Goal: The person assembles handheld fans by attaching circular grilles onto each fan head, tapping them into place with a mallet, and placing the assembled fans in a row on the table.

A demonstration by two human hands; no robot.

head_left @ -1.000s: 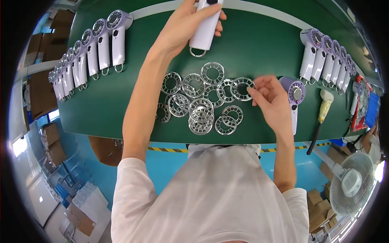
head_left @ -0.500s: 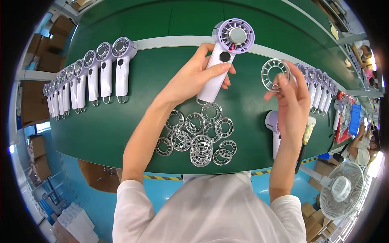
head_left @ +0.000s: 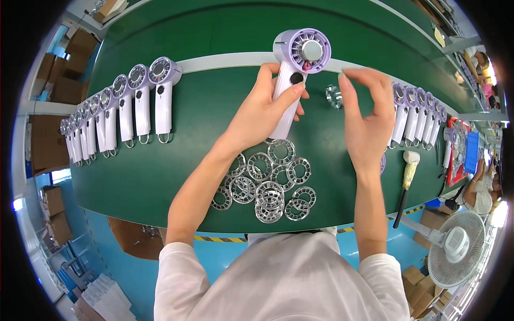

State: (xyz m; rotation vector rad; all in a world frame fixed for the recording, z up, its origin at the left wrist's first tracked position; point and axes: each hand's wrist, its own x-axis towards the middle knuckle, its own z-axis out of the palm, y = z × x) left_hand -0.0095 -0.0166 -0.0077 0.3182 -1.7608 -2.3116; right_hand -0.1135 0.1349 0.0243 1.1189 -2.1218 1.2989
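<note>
My left hand [head_left: 263, 109] grips a white and lilac handheld fan [head_left: 289, 60] by its handle, thumb on the front below a round black button. The fan's head points up, its front uncovered, showing blades, a silver hub and a bit of red. My right hand [head_left: 370, 120] is raised to its right, fingers curved and apart. Just left of that thumb is a clear-and-chrome ring [head_left: 334, 97], tilted and blurred, looking smaller than before and apart from the fingers. Several similar spoked rings [head_left: 269, 197] lie in an overlapping heap below the left hand.
Rows of finished-looking fans stand at the left [head_left: 142, 107] and right [head_left: 412, 115]. Partly behind my right forearm lies another lilac fan [head_left: 383, 163]. A mallet with a wrapped head [head_left: 409, 168], a blue bin [head_left: 471, 152] and a white pedestal fan [head_left: 456, 245] are at the right.
The ring has left my right fingers and moved left and turned on edge. My right hand has shifted left. The left hand and its fan have dipped slightly left.
</note>
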